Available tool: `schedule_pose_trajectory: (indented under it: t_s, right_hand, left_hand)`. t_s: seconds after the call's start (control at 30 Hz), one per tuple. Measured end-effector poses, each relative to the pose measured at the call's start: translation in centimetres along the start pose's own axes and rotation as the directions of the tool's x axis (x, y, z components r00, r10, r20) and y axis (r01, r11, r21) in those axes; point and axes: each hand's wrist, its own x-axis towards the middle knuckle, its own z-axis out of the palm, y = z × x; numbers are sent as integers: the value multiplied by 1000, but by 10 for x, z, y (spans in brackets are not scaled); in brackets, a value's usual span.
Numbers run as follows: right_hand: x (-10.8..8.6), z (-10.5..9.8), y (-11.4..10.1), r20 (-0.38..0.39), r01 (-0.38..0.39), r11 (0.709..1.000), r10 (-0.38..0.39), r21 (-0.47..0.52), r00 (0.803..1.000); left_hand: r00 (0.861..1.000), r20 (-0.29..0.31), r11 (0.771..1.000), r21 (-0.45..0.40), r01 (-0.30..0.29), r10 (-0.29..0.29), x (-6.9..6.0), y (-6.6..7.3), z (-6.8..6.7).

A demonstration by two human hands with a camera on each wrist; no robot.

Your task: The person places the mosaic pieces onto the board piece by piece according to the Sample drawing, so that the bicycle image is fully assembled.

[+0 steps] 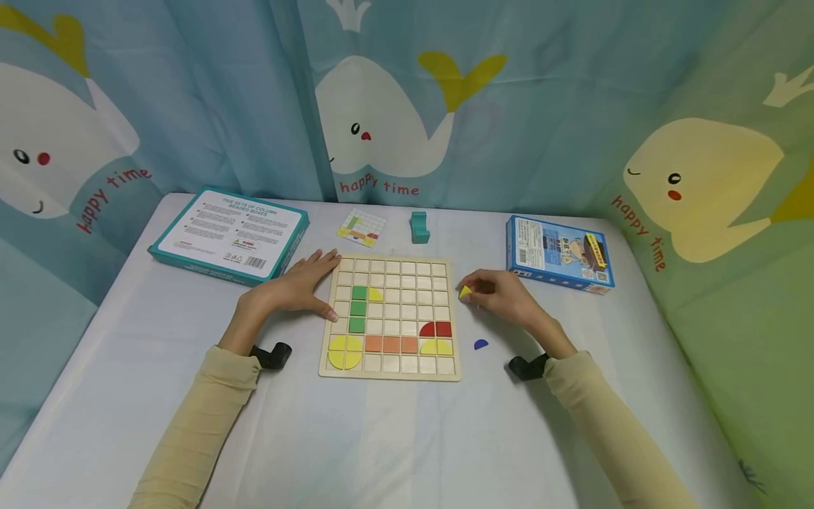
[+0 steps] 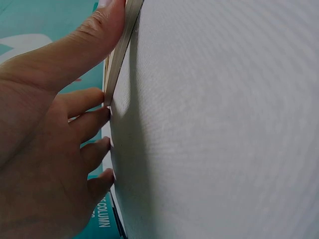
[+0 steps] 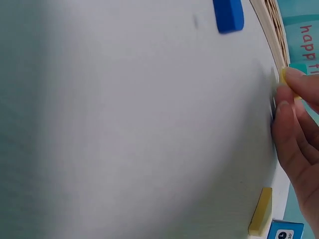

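Observation:
A square wooden grid board [image 1: 408, 365] lies on the white table, with green, yellow, orange and red flat pieces in some cells. My left hand [image 1: 304, 284] is spread at the board's left side; its thumb touches the edge, as the left wrist view also shows. Just off the right edge, my right hand [image 1: 502, 297] pinches a yellow piece [image 1: 466, 291] between thumb and finger. Close to that hand, a blue rounded piece [image 1: 480, 344] lies on the table. Another yellow piece [image 3: 260, 211] rests near the hand in the right wrist view.
Behind the board lie a small pattern card [image 1: 361, 227] and a teal stepped block [image 1: 420, 227]. A teal-edged box [image 1: 229, 233] lies at the back left, a blue box [image 1: 560, 253] at the back right. A whale-print curtain [image 1: 540, 141] hangs behind the table.

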Motion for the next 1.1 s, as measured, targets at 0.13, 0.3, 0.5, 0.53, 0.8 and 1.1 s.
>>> schedule_pose_trajectory:
  t_s: [0.13,0.3,0.5,0.53,0.8,1.1]
  right_hand:
    - [-6,2,0,12,-3,1000,2,23,1000]
    - [-13,5,-3,24,11,999,-12,34,1000]
    - [-22,7,-7,36,24,998,-26,61,999]
    - [-23,8,-8,38,24,997,-27,67,999]
    - [-32,10,-12,69,56,992,-64,109,996]
    - [-34,11,-15,125,89,977,-114,193,986]
  left_hand:
    - [1000,2,1000,-2,0,0,0,-1,0]
    - [1000,2,1000,6,-7,7,1,-2,1]
    - [1000,0,1000,13,-18,18,0,-1,0]
    - [1000,0,1000,11,-16,16,1,-1,0]
    - [1000,0,1000,18,8,-8,1,1,0]
    - [1000,3,1000,15,11,-11,2,0,1]
